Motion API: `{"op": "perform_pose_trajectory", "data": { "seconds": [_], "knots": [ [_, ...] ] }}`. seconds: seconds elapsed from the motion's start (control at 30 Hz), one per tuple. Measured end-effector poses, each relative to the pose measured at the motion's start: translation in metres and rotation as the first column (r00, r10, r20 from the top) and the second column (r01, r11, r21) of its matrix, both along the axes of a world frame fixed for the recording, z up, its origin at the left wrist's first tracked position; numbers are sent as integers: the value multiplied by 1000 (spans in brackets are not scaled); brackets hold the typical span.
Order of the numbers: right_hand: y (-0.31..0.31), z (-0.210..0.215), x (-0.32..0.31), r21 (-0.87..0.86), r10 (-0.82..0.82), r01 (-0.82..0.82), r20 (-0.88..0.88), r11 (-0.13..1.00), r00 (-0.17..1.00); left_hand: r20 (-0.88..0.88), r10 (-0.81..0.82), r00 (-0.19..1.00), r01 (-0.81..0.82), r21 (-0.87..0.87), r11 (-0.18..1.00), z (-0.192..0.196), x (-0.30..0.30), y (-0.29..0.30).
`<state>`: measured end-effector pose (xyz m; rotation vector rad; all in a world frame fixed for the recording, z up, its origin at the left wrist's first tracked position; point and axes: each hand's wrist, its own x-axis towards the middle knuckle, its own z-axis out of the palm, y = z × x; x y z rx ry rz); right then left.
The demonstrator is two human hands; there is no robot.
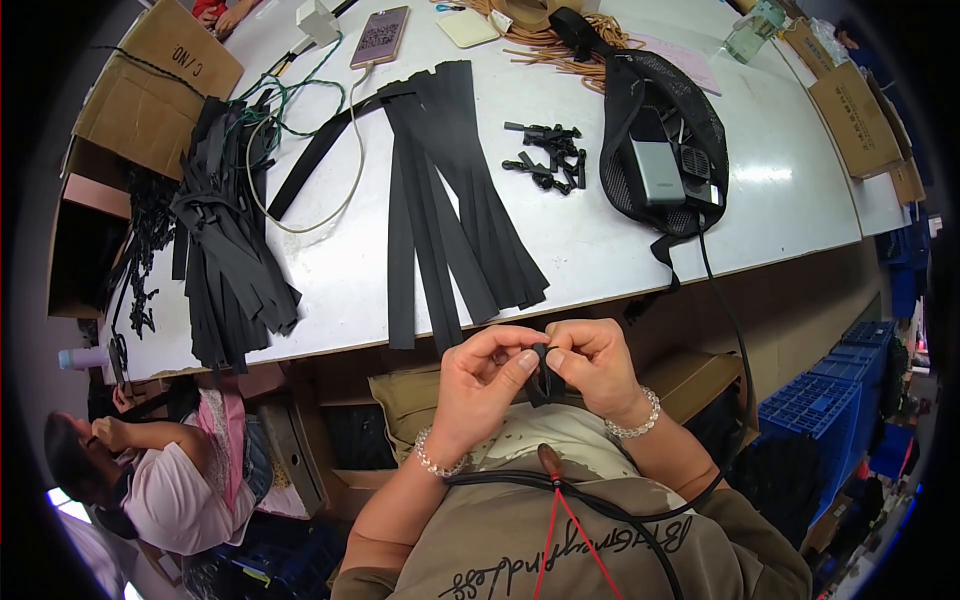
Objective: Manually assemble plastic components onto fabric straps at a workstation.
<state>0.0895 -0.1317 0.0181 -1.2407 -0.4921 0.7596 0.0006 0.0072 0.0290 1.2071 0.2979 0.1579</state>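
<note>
Just off the table's front edge, in front of my torso, my left hand point(487, 378) and my right hand point(597, 368) meet. Both pinch a small piece of black strap point(541, 387) between thumb and fingertips; it hangs folded below them. Whether a small fitting is on it, hidden by the fingertips, I cannot tell. Long flat black straps point(415, 210) lie fanned on the table ahead, some ends reaching past the edge near my left hand. Further off to the right lies a small heap of black plastic clips point(550, 158).
A second heap of black straps point(235, 240) hangs over the table's left edge, beside a cardboard box point(155, 80). A black mesh bag point(625, 100) holds a grey power bank point(655, 172), its cable running toward me. A phone point(381, 37) lies far back. Another person point(185, 480) sits at left.
</note>
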Motion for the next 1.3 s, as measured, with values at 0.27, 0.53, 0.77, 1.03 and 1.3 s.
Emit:
{"op": "perform_pose_trajectory", "data": {
  "seconds": [0.27, 0.53, 0.77, 1.03, 1.3],
  "knots": [
    [2, -4, -2, 3, -35, 35, -25, 999, 999, -20, 9, 1000, -10, -22, 1000, 3, 1, -1],
    [-10, -10, 2, -67, -92, 94, 33, 993, 995, 11, -49, 999, 48, 87, 995, -4, 3, -3],
    [-32, -26, 2, -106, -135, 133, -3, 985, 991, -211, -100, 972, 52, -224, 973, -26, 7, -16],
    [-42, -46, 6, -253, -211, 144, -261, 957, 942, -408, -125, 905, -48, -388, 921, -65, 18, -31],
    [-35, -61, 9, -236, -278, 277, 29, 932, 960, -390, 29, 920, -178, -353, 919, -73, 25, -39]
  ]
}}
